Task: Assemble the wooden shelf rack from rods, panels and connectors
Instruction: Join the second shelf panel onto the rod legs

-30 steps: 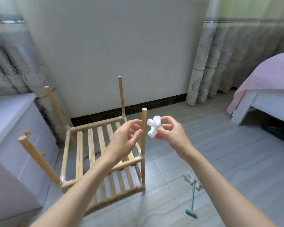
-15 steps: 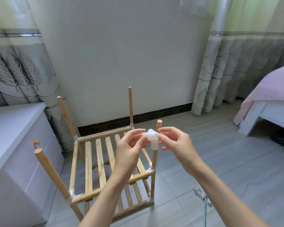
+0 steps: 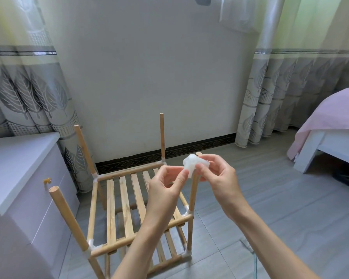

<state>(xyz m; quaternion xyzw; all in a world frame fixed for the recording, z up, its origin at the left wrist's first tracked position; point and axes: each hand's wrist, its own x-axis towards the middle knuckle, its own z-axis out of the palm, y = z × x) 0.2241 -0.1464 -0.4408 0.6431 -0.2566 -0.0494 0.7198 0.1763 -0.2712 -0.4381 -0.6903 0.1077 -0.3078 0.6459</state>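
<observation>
Four rods stand up from rack (image 3: 129,200) on floor, cabinet (image 3: 14,178) beside it on left, bed (image 3: 334,125) well right. Right hand (image 3: 220,178) and left hand (image 3: 165,190) both pinch white connector (image 3: 191,165), held at top of near-right rod (image 3: 192,196); whether seated, cannot tell.

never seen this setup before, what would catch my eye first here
First, the two hands at centre: the left hand and right hand both pinch a white plastic connector by the top of the near right rod. Behind and below them stands the half-built wooden rack on the grey floor, slatted shelves in place, bare rods sticking up at its corners.
</observation>
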